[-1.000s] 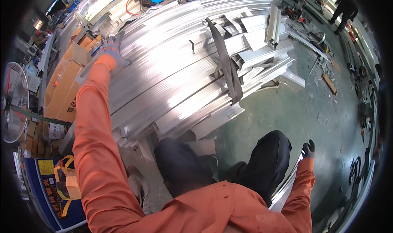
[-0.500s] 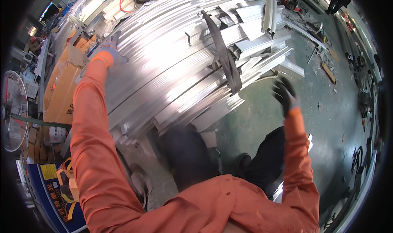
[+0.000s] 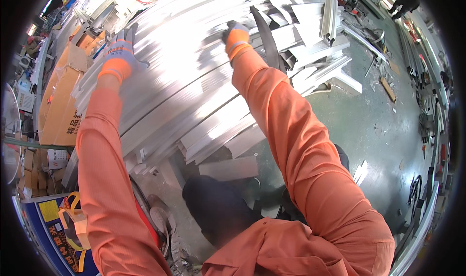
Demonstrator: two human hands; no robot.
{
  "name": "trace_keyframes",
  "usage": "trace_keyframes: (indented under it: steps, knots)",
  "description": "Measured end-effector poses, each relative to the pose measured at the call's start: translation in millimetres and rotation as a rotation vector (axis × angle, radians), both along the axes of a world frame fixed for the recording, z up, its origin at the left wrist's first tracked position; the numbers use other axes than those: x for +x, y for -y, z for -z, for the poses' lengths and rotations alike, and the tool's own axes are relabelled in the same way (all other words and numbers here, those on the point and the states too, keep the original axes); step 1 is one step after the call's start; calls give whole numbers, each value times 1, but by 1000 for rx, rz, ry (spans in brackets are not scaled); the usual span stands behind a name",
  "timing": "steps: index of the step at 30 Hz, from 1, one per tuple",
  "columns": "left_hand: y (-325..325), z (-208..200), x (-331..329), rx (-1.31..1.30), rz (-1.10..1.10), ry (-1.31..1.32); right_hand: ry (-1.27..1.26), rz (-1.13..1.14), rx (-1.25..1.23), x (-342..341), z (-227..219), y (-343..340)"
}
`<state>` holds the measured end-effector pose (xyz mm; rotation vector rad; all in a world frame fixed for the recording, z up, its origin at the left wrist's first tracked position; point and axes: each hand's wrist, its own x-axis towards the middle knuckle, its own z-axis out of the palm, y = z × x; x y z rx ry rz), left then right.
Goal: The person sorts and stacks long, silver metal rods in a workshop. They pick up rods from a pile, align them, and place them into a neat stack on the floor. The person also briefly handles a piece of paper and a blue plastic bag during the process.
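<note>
A wide stack of long silvery metal profiles (image 3: 170,108) lies in front of me. My left hand (image 3: 121,52), in a grey glove with an orange cuff, rests flat on its left part with the fingers spread. Over the middle of the stack is my right hand (image 3: 236,35), gloved the same way, its fingers curled closed. What they hold, if anything, is hidden by the hand. A dark flat strap (image 3: 267,39) lies across the profiles just right of that hand.
An open cardboard box (image 3: 60,104) stands at the left, beside a fan (image 3: 10,135). Below it is a blue box (image 3: 36,227) with a yellow-strapped item on top. Shorter profile offcuts (image 3: 318,53) lie at the stack's right end. Another person (image 3: 405,3) stands far right.
My right hand has swung from above the floor on the right onto the middle of the stack and its fingers have curled. My left hand stays on the profiles, its fingers more spread.
</note>
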<state>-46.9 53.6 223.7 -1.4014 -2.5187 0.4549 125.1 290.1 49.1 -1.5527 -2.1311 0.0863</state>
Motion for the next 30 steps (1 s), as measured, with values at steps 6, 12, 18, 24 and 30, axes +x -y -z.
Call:
trace_keyframes:
  steps: [6, 12, 18, 24, 30]
  knots:
    - [23, -7, -13, 1, -24, -61, -750, -464, -586, 33, -24, 2]
    - [19, -4, -12, 7, 67, -64, -941, -568, -848, 56, -30, -8]
    - [50, -15, -28, 57, 78, -32, -1491, -505, -884, 78, -41, 32]
    - [79, -27, -3, 88, 253, 28, -2257, -394, -1195, 120, -38, 104]
    - [90, -15, 14, -49, 390, 89, -2367, -429, -1337, 118, 22, 190]
